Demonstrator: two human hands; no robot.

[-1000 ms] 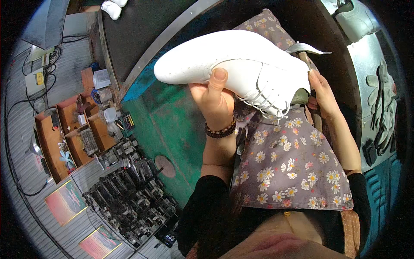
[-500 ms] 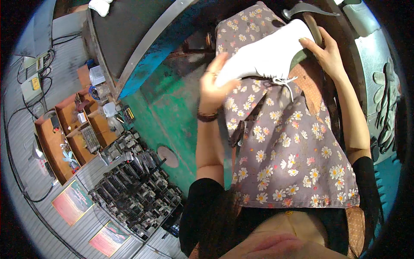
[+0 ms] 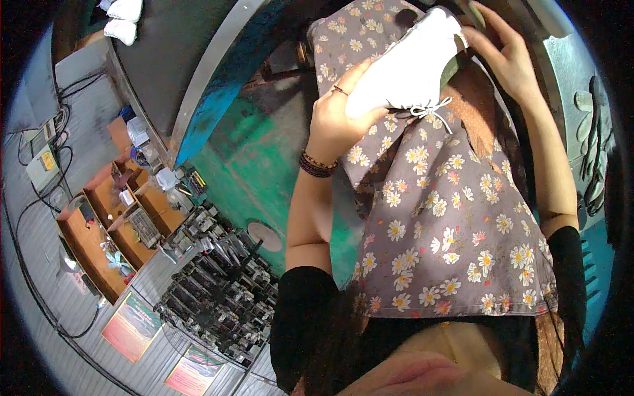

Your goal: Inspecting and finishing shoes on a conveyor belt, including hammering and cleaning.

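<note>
A white lace-up shoe (image 3: pixel 406 69) lies across my lap on a grey daisy-print apron (image 3: pixel 429 231), toe to the left and laces tied in a bow. My left hand (image 3: pixel 340 119) is closed round its toe end. At the heel, the thumb of my right hand (image 3: pixel 508 66) is beside the shoe's collar. Between that thumb and the raised fingers shows a short length of brownish hammer handle (image 3: pixel 477 16); the hammer's head cannot be seen now. The shoe's olive lining (image 3: pixel 452 69) shows at the opening.
A dark belt (image 3: pixel 178 53) with a metal rim curves by at upper left, carrying white shoes (image 3: pixel 122 30). A wooden compartment box (image 3: pixel 92 237) and dark stacked metal parts (image 3: pixel 218 284) stand at left. Gloves (image 3: pixel 594 145) lie on the metal surface at right.
My left hand has settled on the shoe's toe after being blurred beside it. The shoe has tilted steeper and moved up. The hammer's head has gone from sight, and my right hand has risen.
</note>
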